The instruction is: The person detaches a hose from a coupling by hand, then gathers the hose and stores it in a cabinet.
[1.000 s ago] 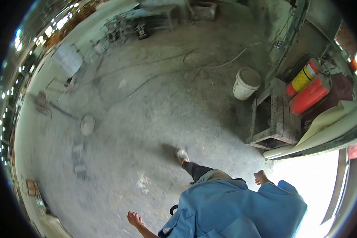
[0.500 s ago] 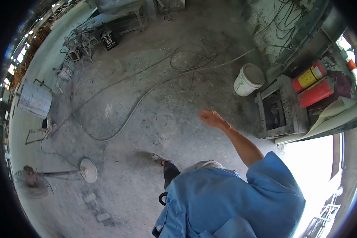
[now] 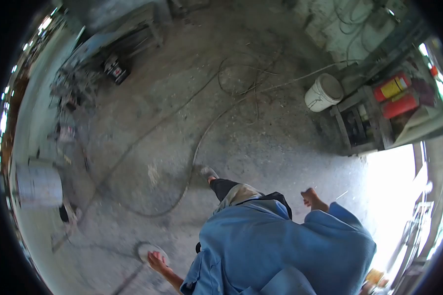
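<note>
My left hand (image 3: 157,262) swings low at the left of my body, its fingers apart and holding nothing. It appears over the round white base (image 3: 143,249) of a standing fan, whose pole runs off the bottom edge; I see no contact. On the other side, my right hand (image 3: 313,197) hangs beside my blue shirt (image 3: 275,241) with the fingers curled in and nothing showing in them. A foot (image 3: 209,172) in a greyish shoe steps forward on the concrete floor (image 3: 251,147).
Long hoses (image 3: 197,147) snake across the floor ahead. To the right are a lidded white bucket (image 3: 322,93), a frame stand (image 3: 359,123) and red cylinders (image 3: 398,105). A metal drum (image 3: 39,186), a black container (image 3: 114,70) and a bench (image 3: 128,29) line the left.
The view has moved forward and turned. My right hand has swung back from in front to beside my body, and my left hand has come into view. The other foot is now forward.
</note>
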Available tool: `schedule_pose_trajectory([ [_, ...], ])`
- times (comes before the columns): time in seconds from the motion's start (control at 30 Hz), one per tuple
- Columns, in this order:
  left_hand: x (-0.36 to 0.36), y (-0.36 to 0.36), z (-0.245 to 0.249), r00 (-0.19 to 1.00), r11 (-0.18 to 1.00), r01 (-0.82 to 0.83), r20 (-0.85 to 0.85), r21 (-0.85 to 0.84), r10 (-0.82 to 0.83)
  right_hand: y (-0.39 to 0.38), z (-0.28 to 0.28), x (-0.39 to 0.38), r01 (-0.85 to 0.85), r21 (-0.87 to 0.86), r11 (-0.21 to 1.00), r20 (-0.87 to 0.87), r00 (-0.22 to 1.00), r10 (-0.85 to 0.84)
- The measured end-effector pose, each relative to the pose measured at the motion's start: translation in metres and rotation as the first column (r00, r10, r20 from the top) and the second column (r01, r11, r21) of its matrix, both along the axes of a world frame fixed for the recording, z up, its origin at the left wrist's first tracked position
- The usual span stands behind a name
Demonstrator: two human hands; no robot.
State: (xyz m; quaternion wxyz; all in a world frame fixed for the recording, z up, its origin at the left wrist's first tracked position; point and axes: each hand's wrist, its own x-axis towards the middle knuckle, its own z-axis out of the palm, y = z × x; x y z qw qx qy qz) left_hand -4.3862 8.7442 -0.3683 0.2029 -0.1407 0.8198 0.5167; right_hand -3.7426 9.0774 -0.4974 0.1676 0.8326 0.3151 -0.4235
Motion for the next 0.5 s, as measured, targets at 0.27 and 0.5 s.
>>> schedule_pose_trajectory([
  [0.27,-0.114,0.085,-0.107,0.797,0.921,0.377,0.542,-0.101,-0.267,0.265,0.079,-0.385,-0.351,0.853,0.387,-0.064,0.664,0.745],
  [0.5,-0.317,0.161,-0.124,0.739,0.866,0.5,0.528,-0.012,-0.419,0.311,0.117,-0.512,0.725,0.181,0.665,-0.924,-0.107,0.368],
])
